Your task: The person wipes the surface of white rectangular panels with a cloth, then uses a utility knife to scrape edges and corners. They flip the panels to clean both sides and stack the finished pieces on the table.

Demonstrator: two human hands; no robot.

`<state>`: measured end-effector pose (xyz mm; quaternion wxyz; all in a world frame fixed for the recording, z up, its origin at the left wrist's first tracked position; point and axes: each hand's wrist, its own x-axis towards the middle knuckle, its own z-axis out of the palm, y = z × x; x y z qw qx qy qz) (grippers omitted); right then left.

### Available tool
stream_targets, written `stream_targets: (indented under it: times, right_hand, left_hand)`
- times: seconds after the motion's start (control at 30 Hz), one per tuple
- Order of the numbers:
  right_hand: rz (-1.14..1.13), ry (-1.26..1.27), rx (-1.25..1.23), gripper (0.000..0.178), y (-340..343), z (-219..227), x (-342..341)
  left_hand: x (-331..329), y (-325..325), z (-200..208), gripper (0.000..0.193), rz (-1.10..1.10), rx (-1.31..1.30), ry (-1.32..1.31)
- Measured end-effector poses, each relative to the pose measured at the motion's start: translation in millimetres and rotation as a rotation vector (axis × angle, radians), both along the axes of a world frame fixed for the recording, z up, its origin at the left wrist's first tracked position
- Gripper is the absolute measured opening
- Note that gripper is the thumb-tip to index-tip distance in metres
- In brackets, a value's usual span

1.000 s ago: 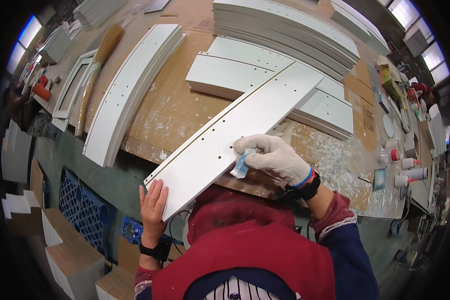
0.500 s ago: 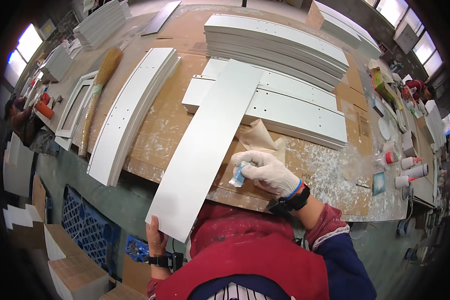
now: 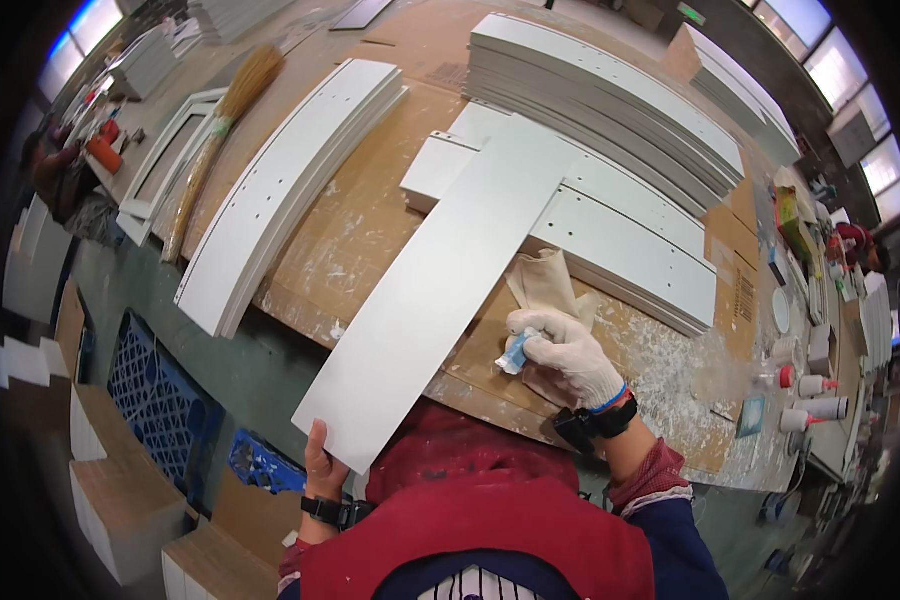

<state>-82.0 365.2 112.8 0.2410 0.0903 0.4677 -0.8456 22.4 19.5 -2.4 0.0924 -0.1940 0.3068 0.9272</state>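
A long plain white board slants from near my body to the far side, its far end lying over a low pile of drilled white boards. My bare left hand grips its near end at the left corner, thumb on top. Right of the board, my right hand, in a white knit glove, pinches a small crumpled blue-and-white piece whose kind I cannot make out. The glove is apart from the board's face. Beside it lies a crumpled beige cloth, partly hidden by the hand.
Cardboard with white smears covers the table. A drilled board stack stands left, near a straw broom; a taller stack stands behind. Bottles with red caps are at right. A blue plastic pallet is at lower left.
The view has shifted, so most of the table appears farther right. My left hand still grips the board, and my right hand still pinches the blue-and-white piece.
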Motion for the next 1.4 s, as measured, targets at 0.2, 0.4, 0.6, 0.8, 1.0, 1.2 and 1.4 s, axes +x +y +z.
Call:
stream_targets:
  times: [0.2,0.4,0.6,0.8,1.0,1.2,1.4]
  right_hand:
    - [-0.106,0.008,0.093,0.027,-5.4,-11.2,7.9]
    - [-0.101,0.137,0.264,0.037,23.7,-15.2,18.7]
    - [-0.315,0.168,0.384,0.048,88.2,-15.2,32.5]
    - [-0.409,0.091,0.562,0.048,145.4,-14.8,57.4]
    - [-0.320,0.261,0.647,0.041,101.8,3.0,49.9]
    - [0.236,0.428,0.543,0.028,-47.6,27.9,-2.7]
    - [0.921,1.218,0.667,0.029,-219.9,56.4,-23.1]
  left_hand:
    - [4.4,-2.8,-9.5,0.050,-0.073,0.088,-0.044]
    - [-2.9,4.9,13.0,0.057,-0.044,0.023,0.040]
    - [-7.3,4.8,12.3,0.053,-0.063,0.044,0.061]
    - [-11.6,3.3,19.7,0.052,-0.075,-0.014,0.090]
    - [-13.7,1.5,26.4,0.053,-0.077,0.001,0.153]
    - [-14.5,3.4,19.2,0.055,-0.074,0.010,0.162]
    - [-9.5,5.1,19.0,0.051,-0.010,0.046,0.138]
